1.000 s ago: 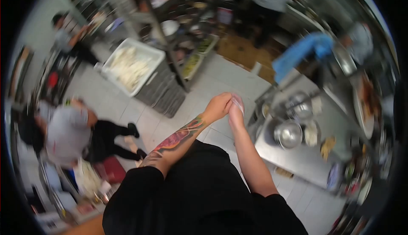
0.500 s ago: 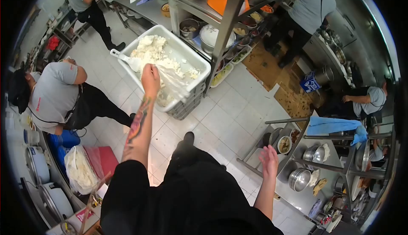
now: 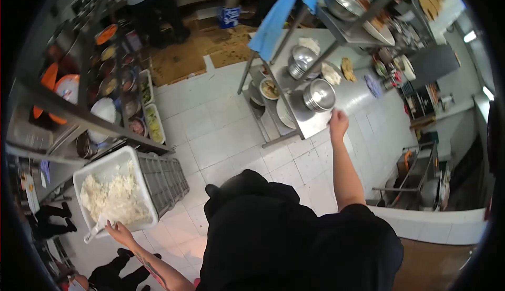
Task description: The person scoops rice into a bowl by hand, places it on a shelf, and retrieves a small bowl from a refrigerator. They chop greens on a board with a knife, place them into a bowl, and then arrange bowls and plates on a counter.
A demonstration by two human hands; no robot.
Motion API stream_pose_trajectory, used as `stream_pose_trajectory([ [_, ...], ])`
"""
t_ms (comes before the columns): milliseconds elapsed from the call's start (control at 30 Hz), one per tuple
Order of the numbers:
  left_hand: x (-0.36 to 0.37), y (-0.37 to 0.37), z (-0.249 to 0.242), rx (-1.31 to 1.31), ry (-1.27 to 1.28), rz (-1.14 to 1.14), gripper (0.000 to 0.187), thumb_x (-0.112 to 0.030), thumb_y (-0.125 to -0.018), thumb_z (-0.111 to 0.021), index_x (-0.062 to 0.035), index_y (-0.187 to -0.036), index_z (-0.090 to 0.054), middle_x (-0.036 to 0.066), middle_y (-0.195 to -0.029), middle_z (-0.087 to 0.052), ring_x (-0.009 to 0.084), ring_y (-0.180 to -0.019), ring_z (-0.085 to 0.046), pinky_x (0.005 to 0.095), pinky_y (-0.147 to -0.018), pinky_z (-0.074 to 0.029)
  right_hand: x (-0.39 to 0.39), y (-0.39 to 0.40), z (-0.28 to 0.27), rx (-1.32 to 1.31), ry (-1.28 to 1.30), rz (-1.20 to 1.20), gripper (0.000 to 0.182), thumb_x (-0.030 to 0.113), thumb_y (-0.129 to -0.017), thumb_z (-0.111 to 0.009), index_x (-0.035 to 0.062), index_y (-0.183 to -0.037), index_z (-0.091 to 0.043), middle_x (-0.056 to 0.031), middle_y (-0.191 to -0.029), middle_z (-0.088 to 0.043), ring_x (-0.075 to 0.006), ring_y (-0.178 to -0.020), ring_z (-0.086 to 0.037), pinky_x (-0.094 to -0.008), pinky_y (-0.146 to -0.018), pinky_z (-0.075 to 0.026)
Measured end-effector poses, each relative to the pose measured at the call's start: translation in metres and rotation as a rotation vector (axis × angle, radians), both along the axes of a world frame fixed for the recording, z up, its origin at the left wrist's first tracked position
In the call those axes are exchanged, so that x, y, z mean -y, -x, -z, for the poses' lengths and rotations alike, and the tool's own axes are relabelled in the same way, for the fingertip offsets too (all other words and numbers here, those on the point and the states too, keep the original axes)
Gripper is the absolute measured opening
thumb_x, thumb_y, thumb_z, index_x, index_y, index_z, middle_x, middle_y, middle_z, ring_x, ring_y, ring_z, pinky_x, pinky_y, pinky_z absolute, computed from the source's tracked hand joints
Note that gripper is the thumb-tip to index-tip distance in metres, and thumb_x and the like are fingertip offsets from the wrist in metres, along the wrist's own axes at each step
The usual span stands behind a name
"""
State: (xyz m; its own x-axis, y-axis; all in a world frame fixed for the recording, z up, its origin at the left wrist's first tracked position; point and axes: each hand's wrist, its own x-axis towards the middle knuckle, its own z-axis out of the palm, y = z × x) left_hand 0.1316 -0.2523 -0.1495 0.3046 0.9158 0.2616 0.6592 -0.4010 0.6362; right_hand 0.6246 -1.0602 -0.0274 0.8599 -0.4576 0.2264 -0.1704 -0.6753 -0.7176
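My left hand (image 3: 120, 233) is at the lower edge of a white tub (image 3: 152, 199) of white crumbly food (image 3: 108, 194). Its fingers are closed near thin clear plastic and the handle of a white scoop (image 3: 94, 230); what they grip is too small to tell. Toward the right, my right hand (image 3: 338, 124) is closed beside the front edge of a steel table (image 3: 363, 94), just below a stack of metal bowls (image 3: 320, 95). Whether it holds anything is hidden.
A steel shelf rack (image 3: 52, 112) with food containers stands at the left. A blue cloth (image 3: 279, 20) hangs on the rack above the table. Co-workers stand at the top and lower left. Cardboard (image 3: 179, 62) covers part of the floor.
The view has swung right, so the tub now sits at lower left. My right hand has gone from open to closed and reached the table edge. My left hand remains by the tub.
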Motion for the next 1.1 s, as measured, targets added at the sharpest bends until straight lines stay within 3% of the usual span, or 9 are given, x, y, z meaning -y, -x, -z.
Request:
stream_pose_trajectory([
  [133,0.084,0.001,-0.011,-0.005,-0.076,0.113,0.052,-0.013,-0.096,-0.058,0.0029,-0.144,-0.045,0.024,-0.143,-0.052,0.0287,-0.112,-0.063,0.0366,-0.091,-0.052,0.064,-0.087,0.038,0.268,0.498,0.087,0.024,0.02,-0.077,-0.077,0.0045,-0.093,-0.067,-0.0189,-0.086,-0.069,-0.0333,-0.084,-0.067,-0.0431,-0.076,-0.053],
  [233,0.155,0.003,-0.021,0.011,-0.036,0.185,0.055,-0.007,-0.098,-0.055,-0.001,-0.15,-0.04,0.023,-0.141,-0.054,0.0273,-0.111,-0.062,0.037,-0.094,-0.05,0.093,-0.127,0.067,0.016,0.363,-0.064,0.036,0.016,-0.069,-0.082,0.0054,-0.099,-0.065,-0.0115,-0.073,-0.066,-0.0312,-0.073,-0.067,-0.0414,-0.069,-0.053],
  [400,0.287,-0.025,-0.032,-0.024,0.17,0.192,0.048,0.0,-0.097,-0.053,0.0006,-0.144,-0.046,0.02,-0.142,-0.054,0.0263,-0.112,-0.062,0.0344,-0.092,-0.052,0.087,-0.12,0.042,-0.032,0.337,-0.126,0.029,0.011,-0.071,-0.076,0.0057,-0.097,-0.065,-0.0137,-0.081,-0.067,-0.0325,-0.079,-0.067,-0.0435,-0.071,-0.053],
  [533,0.407,-0.16,-0.053,0.104,0.157,0.649,0.033,0.004,-0.094,-0.055,-0.0007,-0.126,-0.06,0.014,-0.148,-0.049,0.0232,-0.107,-0.065,0.0298,-0.084,-0.055,0.075,-0.114,0.019,0.095,0.27,-0.134,0.023,0.011,-0.074,-0.073,0.0076,-0.095,-0.064,-0.0161,-0.094,-0.066,-0.0378,-0.091,-0.063,-0.0462,-0.078,-0.052],
  [633,0.51,-0.273,-0.103,0.159,0.458,0.876,0.034,0.002,-0.095,-0.057,-0.0032,-0.128,-0.059,0.012,-0.145,-0.052,0.0189,-0.101,-0.067,0.0271,-0.073,-0.056,0.086,-0.122,0.003,0.278,0.259,-0.232,0.022,0.009,-0.077,-0.072,0.0057,-0.096,-0.062,-0.0153,-0.09,-0.065,-0.0332,-0.077,-0.066,-0.0433,-0.068,-0.054],
  [700,0.564,-0.33,-0.12,0.232,0.721,1.053,0.036,-0.002,-0.096,-0.058,-0.0037,-0.132,-0.056,0.011,-0.144,-0.053,0.0178,-0.099,-0.067,0.0264,-0.07,-0.056,0.091,-0.097,-0.038,-0.083,-0.257,-0.316,0.021,0.007,-0.08,-0.07,0.0032,-0.097,-0.058,-0.0119,-0.085,-0.064,-0.0238,-0.059,-0.065,-0.0384,-0.054,-0.053],
  [833,0.664,-0.409,-0.15,0.273,1.119,1.22,0.043,-0.013,-0.1,-0.058,-0.003,-0.139,-0.045,0.015,-0.137,-0.056,0.0209,-0.097,-0.069,0.0303,-0.07,-0.057,0.127,-0.044,-0.064,-0.172,-0.541,-0.419,0.021,0.005,-0.083,-0.068,0.0019,-0.098,-0.054,-0.0086,-0.088,-0.062,-0.0152,-0.051,-0.062,-0.0316,-0.044,-0.05],
  [967,0.736,-0.442,-0.144,0.161,1.317,1.118,0.029,-0.013,-0.098,-0.06,0.0035,-0.121,-0.052,0.015,-0.111,-0.062,0.0201,-0.089,-0.07,0.0308,-0.064,-0.059,0.177,-0.025,-0.068,-0.429,-0.796,-0.671,0.019,0.009,-0.087,-0.07,0.002,-0.1,-0.058,-0.0086,-0.095,-0.065,-0.0144,-0.055,-0.065,-0.0289,-0.047,-0.053],
  [1100,0.802,-0.451,-0.104,-0.005,1.4,1.029,0.025,-0.011,-0.096,-0.062,0.0083,-0.11,-0.056,0.013,-0.097,-0.064,0.0195,-0.082,-0.07,0.0315,-0.064,-0.061,0.317,-0.179,-0.013,-0.782,-0.49,-0.822,0.033,0.023,-0.087,-0.076,0.0044,-0.112,-0.065,-0.0152,-0.11,-0.069,-0.0182,-0.063,-0.069,-0.0311,-0.055,-0.056],
])
